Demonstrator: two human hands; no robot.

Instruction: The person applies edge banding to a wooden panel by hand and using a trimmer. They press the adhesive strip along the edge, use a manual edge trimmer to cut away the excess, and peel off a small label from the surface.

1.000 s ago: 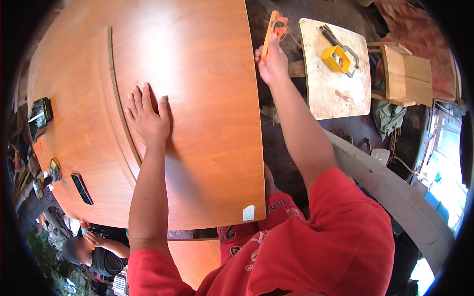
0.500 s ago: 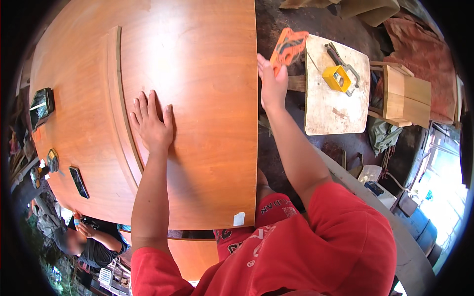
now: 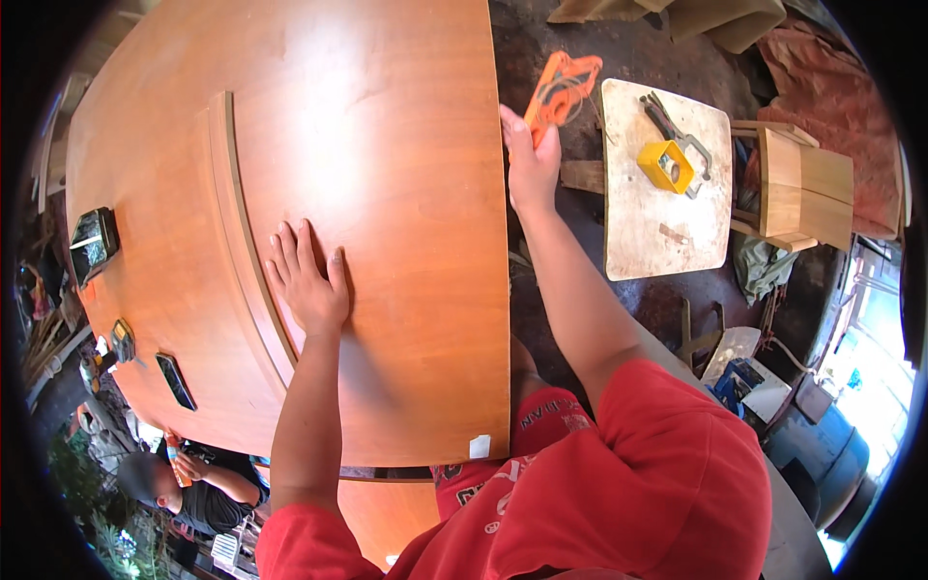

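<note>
My left hand (image 3: 311, 278) lies flat with spread fingers on a large brown wood-grain panel (image 3: 416, 242). To its left, a long narrow wooden strip (image 3: 253, 251) runs along the panel. Beyond the panel's right edge, my right hand (image 3: 533, 166) is closed around an orange open-framed tool (image 3: 559, 92). That tool has a loop-like outline; its exact kind I cannot make out. The fingertips of this hand are close to the panel's edge, and whether they touch it is unclear. A small white patch (image 3: 479, 447) sits at the panel's near right corner.
A worn stool top (image 3: 667, 246) at right holds a yellow box (image 3: 664, 164) and a clamp-like metal tool (image 3: 701, 155). Beside it stands a wooden chair (image 3: 807, 188). A phone (image 3: 176, 381) and a tape measure (image 3: 122, 340) lie on the panel's left. A co-worker (image 3: 208, 503) holds an orange bottle.
My view has shifted, so the panel and stool sit slightly lower in the picture. My left hand stays flat on the panel, and my right hand keeps holding the orange tool.
</note>
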